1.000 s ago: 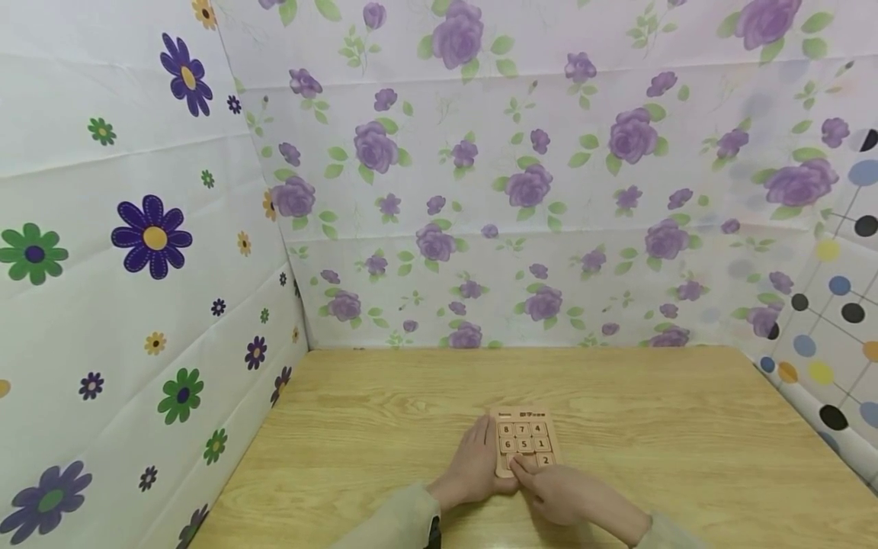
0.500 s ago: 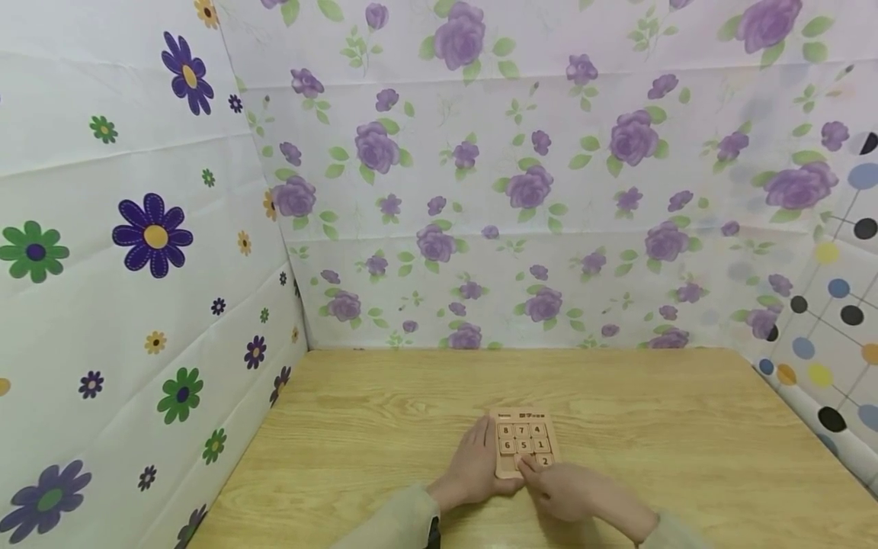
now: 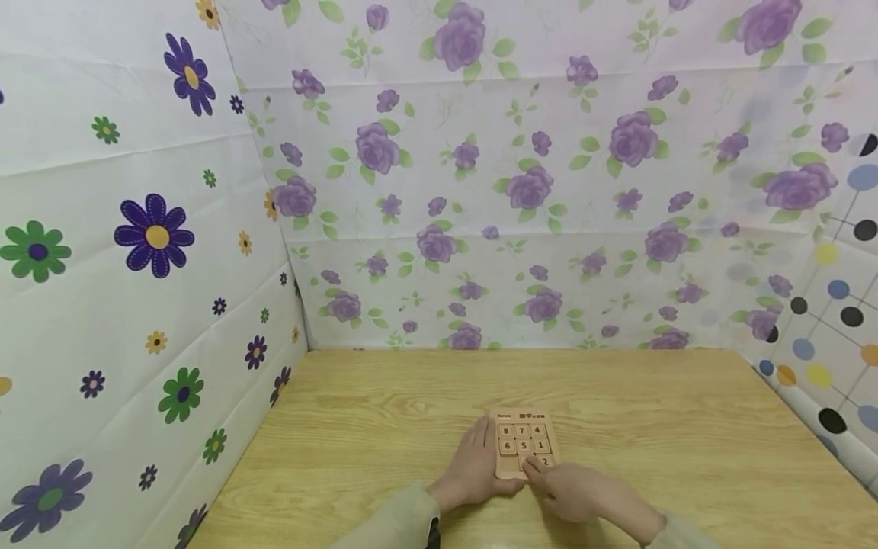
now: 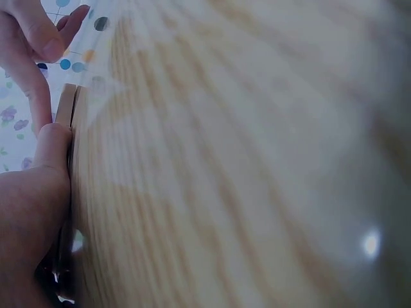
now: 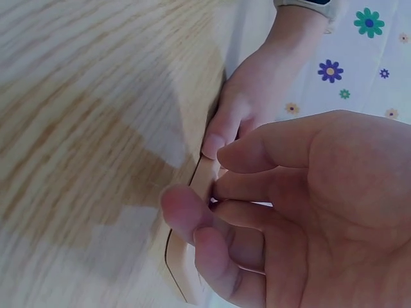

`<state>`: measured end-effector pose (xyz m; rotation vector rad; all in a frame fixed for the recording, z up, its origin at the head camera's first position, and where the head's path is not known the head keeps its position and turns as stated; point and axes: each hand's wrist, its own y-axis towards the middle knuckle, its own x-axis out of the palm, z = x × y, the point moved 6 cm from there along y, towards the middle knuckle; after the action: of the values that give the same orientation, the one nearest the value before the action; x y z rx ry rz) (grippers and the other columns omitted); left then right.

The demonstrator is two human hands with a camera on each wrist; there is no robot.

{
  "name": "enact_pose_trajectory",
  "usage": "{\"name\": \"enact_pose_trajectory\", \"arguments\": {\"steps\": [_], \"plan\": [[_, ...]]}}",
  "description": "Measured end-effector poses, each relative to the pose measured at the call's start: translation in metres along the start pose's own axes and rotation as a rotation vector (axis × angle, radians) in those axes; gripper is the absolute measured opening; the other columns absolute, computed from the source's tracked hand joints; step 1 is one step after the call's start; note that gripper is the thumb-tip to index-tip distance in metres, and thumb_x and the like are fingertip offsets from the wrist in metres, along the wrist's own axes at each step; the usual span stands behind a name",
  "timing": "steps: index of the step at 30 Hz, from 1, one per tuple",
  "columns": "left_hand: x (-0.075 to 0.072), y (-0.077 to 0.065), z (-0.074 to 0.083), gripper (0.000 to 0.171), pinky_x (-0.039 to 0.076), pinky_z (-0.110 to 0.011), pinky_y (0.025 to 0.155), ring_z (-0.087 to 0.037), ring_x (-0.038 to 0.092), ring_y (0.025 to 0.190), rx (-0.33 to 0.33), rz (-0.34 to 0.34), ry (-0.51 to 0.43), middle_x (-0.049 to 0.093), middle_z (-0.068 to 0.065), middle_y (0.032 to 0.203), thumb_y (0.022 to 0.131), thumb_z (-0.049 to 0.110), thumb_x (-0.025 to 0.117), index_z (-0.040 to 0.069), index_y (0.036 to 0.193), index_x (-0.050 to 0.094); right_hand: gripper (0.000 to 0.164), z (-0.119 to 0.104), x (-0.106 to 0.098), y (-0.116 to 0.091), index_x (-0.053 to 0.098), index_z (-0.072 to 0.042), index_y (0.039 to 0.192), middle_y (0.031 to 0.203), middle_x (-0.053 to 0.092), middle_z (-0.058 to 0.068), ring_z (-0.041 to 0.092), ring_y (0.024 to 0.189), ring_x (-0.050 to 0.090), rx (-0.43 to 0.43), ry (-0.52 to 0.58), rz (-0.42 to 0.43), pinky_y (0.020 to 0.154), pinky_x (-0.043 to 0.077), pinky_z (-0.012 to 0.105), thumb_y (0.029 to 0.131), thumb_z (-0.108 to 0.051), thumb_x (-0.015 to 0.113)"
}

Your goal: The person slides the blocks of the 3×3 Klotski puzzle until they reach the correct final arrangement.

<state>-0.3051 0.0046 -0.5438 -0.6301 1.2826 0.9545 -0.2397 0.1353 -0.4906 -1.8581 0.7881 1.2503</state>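
Observation:
A wooden number sliding puzzle (image 3: 521, 415) lies flat on the table. Its tiles read 8, 7, 4 in the far row and 6, 5, 1 in the middle; in the near row a gap sits at the left and tile 2 (image 3: 545, 460) at the right. My left hand (image 3: 473, 469) holds the puzzle by its left side and near edge, the thumb (image 4: 52, 144) against that edge. With an extended finger, my right hand (image 3: 576, 492) presses the near row's middle tile, whose number is hidden. Its other fingers (image 5: 241, 186) are loosely bent below.
The light wood-grain table (image 3: 384, 396) extends around the puzzle. Behind it hangs a cloth with purple roses (image 3: 528, 187); a daisy-print cloth (image 3: 154, 236) flanks the left and a dotted cloth (image 3: 830, 343) the right. A dark wristband (image 3: 434, 532) circles the left wrist.
My right hand has shifted slightly right, sliding the tile under its finger from the near row's left slot to the middle. The gap is now at the left. My left hand stays put.

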Motion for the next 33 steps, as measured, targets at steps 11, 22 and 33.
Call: {"name": "enact_pose_trajectory", "arguments": {"steps": [11, 22, 33], "plan": [[0.001, -0.001, -0.002, 0.117, 0.026, -0.041, 0.121, -0.032, 0.026, 0.146, -0.007, -0.018, 0.001, 0.024, -0.025, 0.156, 0.078, 0.072, 0.06, -0.008, 0.15, 0.016, 0.047, -0.006, -0.008, 0.004, 0.048, -0.001, 0.14, 0.146, 0.048, 0.019, 0.033, 0.123, 0.056, -0.034, -0.007, -0.012, 0.107, 0.045, 0.047, 0.095, -0.013, 0.056], [-0.002, -0.002, -0.001, 0.114, 0.027, -0.042, 0.121, -0.033, 0.025, 0.147, 0.012, -0.026, 0.017, 0.024, -0.025, 0.157, 0.079, 0.072, 0.058, -0.008, 0.15, 0.019, 0.052, -0.013, -0.009, 0.018, 0.04, 0.0, 0.145, 0.151, 0.039, 0.021, 0.037, 0.129, 0.051, -0.052, 0.028, 0.046, 0.109, 0.041, 0.05, 0.098, -0.018, 0.051], [0.001, 0.0, -0.001, 0.114, 0.027, -0.041, 0.121, -0.032, 0.024, 0.147, 0.008, -0.03, 0.025, 0.023, -0.025, 0.157, 0.079, 0.072, 0.06, -0.007, 0.151, 0.018, 0.05, -0.009, -0.004, 0.036, 0.038, 0.0, 0.146, 0.152, 0.037, 0.019, 0.03, 0.117, 0.061, -0.013, 0.038, 0.006, 0.104, 0.047, 0.045, 0.1, -0.016, 0.048]]}}
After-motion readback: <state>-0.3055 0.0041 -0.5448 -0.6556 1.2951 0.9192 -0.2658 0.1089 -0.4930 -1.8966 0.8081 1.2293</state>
